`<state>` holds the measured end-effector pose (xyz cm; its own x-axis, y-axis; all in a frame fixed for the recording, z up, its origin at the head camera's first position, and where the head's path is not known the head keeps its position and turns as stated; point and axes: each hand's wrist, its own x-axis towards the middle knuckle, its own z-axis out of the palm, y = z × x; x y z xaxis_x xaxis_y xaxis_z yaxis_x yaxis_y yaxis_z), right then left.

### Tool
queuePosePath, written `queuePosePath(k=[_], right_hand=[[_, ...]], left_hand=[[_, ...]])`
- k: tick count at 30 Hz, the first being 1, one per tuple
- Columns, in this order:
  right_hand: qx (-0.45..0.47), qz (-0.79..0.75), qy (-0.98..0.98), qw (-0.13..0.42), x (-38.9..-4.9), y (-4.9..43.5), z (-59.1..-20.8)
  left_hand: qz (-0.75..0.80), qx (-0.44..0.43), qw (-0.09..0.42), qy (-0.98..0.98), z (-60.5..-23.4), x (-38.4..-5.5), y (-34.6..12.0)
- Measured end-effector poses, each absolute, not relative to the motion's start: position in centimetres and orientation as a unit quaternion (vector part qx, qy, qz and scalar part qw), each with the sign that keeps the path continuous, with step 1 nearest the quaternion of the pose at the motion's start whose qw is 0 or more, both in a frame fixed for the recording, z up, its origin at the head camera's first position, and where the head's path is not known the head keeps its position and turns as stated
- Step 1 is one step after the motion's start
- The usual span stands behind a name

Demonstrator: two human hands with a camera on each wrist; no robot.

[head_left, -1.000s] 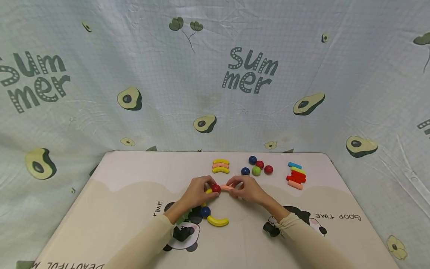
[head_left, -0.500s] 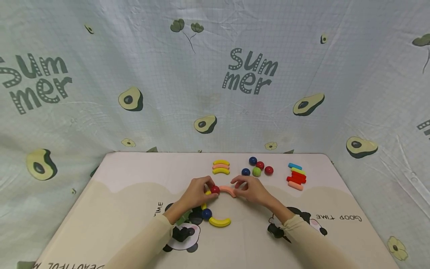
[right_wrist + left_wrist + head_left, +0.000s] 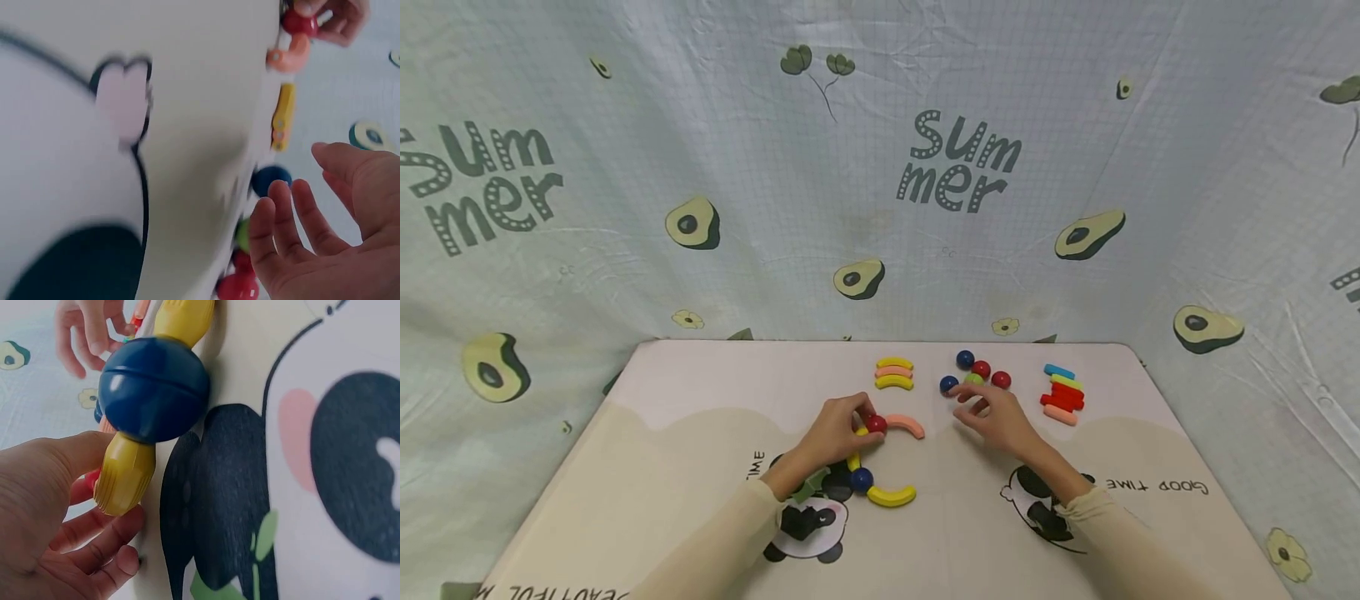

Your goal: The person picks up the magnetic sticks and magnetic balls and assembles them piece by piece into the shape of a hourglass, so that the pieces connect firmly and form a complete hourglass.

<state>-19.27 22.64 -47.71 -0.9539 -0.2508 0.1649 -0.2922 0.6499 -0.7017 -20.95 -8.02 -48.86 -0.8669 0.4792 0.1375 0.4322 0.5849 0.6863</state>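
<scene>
Okay, left hand (image 3: 837,427): I see its fingers pinching the red ball (image 3: 876,424).
Right hand (image 3: 997,415): fingers loosely spread, holding nothing; just beside the loose blue ball (image 3: 948,384), whether touching I can't tell.
Red ball: over the surface (image 3: 940,542), between the pink arc (image 3: 906,424) and the upper yellow arc (image 3: 853,461), which the left hand partly hides.
Pink arc: one end at the red ball, free end toward the right hand.
Chain blue ball (image 3: 862,479): between the upper yellow arc and the lower yellow arc (image 3: 891,497), touching both.
Loose balls: green ball (image 3: 973,378) partly behind right fingers, two red and another blue close by.
Arc stack (image 3: 894,373): yellow, pink, yellow, far edge.
Sticks (image 3: 1062,393): blue, lime, red, pink, far right.
Backdrop (image 3: 880,167): avocado-print cloth.
</scene>
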Motion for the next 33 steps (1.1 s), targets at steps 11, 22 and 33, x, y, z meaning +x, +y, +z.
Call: queuePosePath(k=[11,22,33], right_hand=[[0.092,0.401,-0.907,0.092,-20.7,26.7,-47.4],[0.061,0.378,-0.917,0.113,-21.8,27.6,-48.1],[0.026,0.360,-0.925,0.117,-22.2,27.5,-48.2]], left_hand=[[0.364,0.251,0.041,0.896,-48.7,-21.2,-8.1],[0.316,0.294,0.031,0.901,-48.6,-21.5,-7.0],[0.339,0.289,-0.006,0.895,-49.2,-21.6,-6.3]])
